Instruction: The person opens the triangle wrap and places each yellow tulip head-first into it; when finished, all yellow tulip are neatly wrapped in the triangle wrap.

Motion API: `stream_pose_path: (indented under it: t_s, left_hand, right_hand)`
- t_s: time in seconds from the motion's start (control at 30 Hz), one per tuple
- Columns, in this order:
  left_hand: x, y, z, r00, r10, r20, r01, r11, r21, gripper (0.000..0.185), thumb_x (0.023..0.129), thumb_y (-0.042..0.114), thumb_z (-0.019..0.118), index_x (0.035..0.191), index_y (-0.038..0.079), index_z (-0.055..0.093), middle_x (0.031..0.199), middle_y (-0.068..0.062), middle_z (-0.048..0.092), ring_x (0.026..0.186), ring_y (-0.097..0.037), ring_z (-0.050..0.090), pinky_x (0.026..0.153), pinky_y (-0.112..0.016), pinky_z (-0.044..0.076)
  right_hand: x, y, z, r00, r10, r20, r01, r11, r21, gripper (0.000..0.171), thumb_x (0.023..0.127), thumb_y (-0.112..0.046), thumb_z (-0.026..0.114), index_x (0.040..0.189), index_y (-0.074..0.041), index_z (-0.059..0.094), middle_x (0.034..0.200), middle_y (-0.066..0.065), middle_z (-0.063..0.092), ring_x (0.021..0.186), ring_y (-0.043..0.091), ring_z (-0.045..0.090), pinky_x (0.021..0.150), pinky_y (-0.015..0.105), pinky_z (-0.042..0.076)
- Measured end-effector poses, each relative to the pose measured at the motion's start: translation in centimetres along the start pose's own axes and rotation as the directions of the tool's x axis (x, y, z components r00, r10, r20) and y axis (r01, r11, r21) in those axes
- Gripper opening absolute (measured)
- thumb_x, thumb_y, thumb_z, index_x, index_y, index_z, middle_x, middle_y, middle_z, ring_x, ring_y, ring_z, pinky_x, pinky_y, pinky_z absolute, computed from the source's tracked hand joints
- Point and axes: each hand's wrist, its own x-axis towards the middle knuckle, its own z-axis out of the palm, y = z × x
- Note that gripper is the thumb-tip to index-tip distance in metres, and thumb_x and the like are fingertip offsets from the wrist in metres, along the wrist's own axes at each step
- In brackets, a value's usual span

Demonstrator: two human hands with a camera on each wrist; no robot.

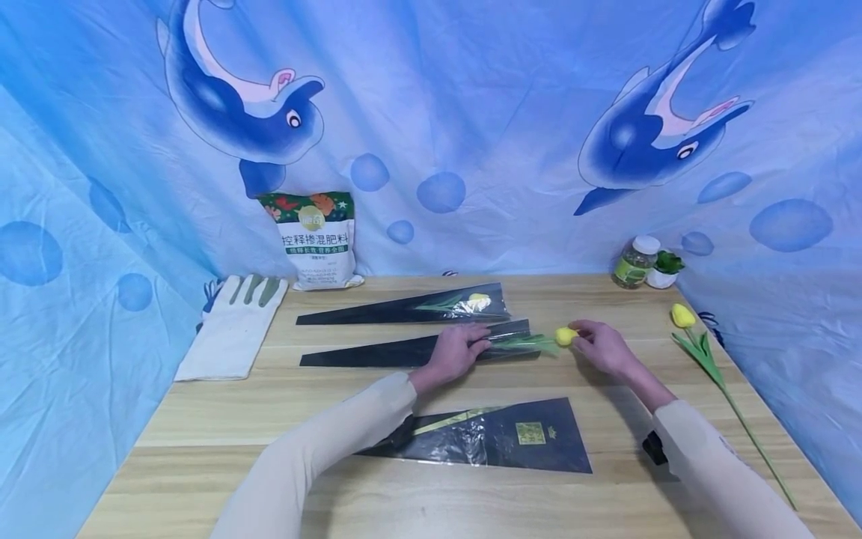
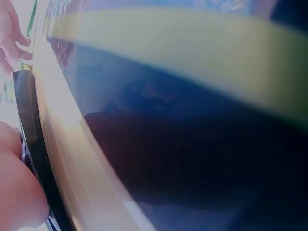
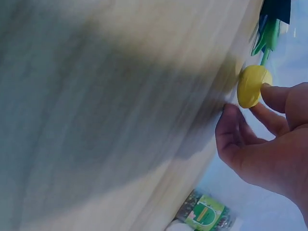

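Gloves: white gloves [image 1: 222, 337] lie flat at far left.
Bag: fertilizer bag [image 1: 323, 262] stands against the blue curtain [image 1: 471, 97].
Far sleeve: dark sleeve [image 1: 370, 313] holds a yellow bloom at its wide end.
Left hand: left hand [image 1: 454, 352] rests on the middle sleeve [image 1: 384, 352]; cannot tell if fingers pinch or lie flat.
Near sleeve: gold-marked sleeve [image 1: 491, 434], below left forearm.
Tulip: yellow tulip [image 1: 565, 337], leaves overlapping middle sleeve's wide end, head beyond it.
Right hand: right hand [image 1: 602, 346] pinches the head, thumb and finger.
Back right: jar [image 1: 631, 266] beside potted plant [image 1: 665, 269].
Far right: loose tulip [image 1: 705, 358].
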Motion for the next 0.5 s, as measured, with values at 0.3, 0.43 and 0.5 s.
stream_pose_path:
  t_s: [0.3,0.43,0.5]
  left_hand:
    - [0.09,0.07,-0.12,1.000,-0.007,0.001,0.007,0.999,-0.032,0.029,0.093,0.015,0.072,0.117,0.000,0.072,0.123,-0.012,0.067,0.120,-0.031,0.061,0.105,-0.042,0.045]
    - [0.03,0.14,-0.16,1.000,0.003,-0.005,-0.003,1.000,-0.022,0.028,0.093,0.015,0.073,0.116,0.000,0.073,0.123,-0.013,0.068,0.118,-0.032,0.062,0.105,-0.042,0.045]
    - [-0.02,0.18,-0.18,1.000,0.004,-0.004,-0.004,1.000,-0.015,0.028,0.093,0.016,0.073,0.117,0.000,0.073,0.122,-0.013,0.068,0.118,-0.032,0.062,0.105,-0.042,0.045]
  right_hand:
    - [0.57,0.05,0.29,1.000,0.005,-0.031,-0.004,0.999,0.044,0.030,0.093,0.002,0.063,0.121,0.012,0.060,0.108,0.028,0.064,0.096,0.040,0.063,0.080,0.049,0.055]
    - [0.53,-0.11,0.55,0.998,-0.003,-0.056,0.007,0.997,0.071,0.029,0.092,0.003,0.064,0.119,0.012,0.061,0.107,0.028,0.064,0.094,0.039,0.063,0.076,0.043,0.056]
    - [0.51,-0.28,0.76,0.998,-0.002,-0.064,0.007,0.996,0.088,0.029,0.091,0.004,0.065,0.119,0.011,0.061,0.107,0.027,0.065,0.093,0.038,0.064,0.073,0.038,0.057]
